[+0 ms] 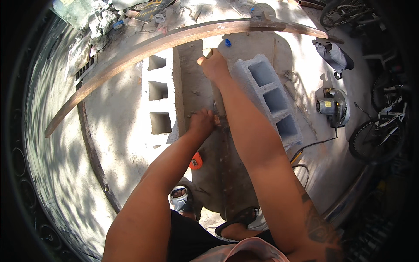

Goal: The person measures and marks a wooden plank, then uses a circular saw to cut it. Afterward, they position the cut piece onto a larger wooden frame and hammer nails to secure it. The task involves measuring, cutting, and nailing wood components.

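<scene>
A round bar (217, 98) lies between the two hands, running from the far right hand back toward the nearer left hand. The right hand (214, 66) is closed around its far end, a pale tip poking out past the fist. The left hand (202, 123) has its fingers curled just beside the bar's near end, next to a small rusty piece (218, 121); whether it grips anything I cannot tell. On either side stand hollow concrete blocks, a left block (176, 94) and a right block (245, 75). An orange tape measure (196, 160) lies nearer the feet. Beyond the hands, a long wooden plank (192, 36) stretches crosswise. Farther right are a circular saw (332, 106) and a bicycle (379, 139).
</scene>
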### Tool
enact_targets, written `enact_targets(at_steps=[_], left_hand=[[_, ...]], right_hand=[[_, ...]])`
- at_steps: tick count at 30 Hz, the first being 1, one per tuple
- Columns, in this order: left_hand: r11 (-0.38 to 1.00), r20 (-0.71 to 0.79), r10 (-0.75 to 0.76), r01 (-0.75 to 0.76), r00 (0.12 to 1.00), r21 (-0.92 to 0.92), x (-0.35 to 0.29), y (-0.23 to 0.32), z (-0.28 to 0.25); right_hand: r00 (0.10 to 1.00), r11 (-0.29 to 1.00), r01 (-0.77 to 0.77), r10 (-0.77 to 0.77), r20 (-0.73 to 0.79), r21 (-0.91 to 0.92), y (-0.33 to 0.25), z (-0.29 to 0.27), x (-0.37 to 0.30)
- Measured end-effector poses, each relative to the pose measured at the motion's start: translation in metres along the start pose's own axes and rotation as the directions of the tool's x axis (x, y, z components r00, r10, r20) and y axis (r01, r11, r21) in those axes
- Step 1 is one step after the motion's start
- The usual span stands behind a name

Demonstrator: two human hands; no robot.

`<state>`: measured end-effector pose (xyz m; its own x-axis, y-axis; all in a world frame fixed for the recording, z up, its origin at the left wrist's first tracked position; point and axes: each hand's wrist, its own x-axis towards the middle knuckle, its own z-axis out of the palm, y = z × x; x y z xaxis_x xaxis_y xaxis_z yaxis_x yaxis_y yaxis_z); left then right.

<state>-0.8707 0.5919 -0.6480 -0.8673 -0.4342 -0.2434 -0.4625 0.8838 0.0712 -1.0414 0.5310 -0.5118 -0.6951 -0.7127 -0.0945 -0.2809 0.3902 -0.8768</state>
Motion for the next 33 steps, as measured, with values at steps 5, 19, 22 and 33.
enact_targets(at_steps=[5,19,22,33], left_hand=[[0.988,0.387,0.121,-0.072,0.914,-0.139,0.02,-0.013,-0.045],[-0.369,0.314,-0.387,0.166,0.867,-0.914,0.139,-0.03,-0.19],[-0.424,0.284,-0.369,0.112,0.885,-0.899,0.145,-0.017,-0.183],[-0.383,0.247,-0.358,0.099,0.9,-0.918,0.156,-0.012,-0.186]], right_hand=[[0.995,0.991,-0.099,0.099,0.004,-0.086,0.039,-0.01,-0.062],[0.838,0.688,-0.4,0.542,0.062,-0.606,0.045,-0.01,-0.161],[0.659,0.607,-0.546,0.737,0.152,-0.578,0.05,-0.019,-0.15],[0.572,0.553,-0.719,0.815,0.092,-0.421,0.038,0.005,-0.146]])
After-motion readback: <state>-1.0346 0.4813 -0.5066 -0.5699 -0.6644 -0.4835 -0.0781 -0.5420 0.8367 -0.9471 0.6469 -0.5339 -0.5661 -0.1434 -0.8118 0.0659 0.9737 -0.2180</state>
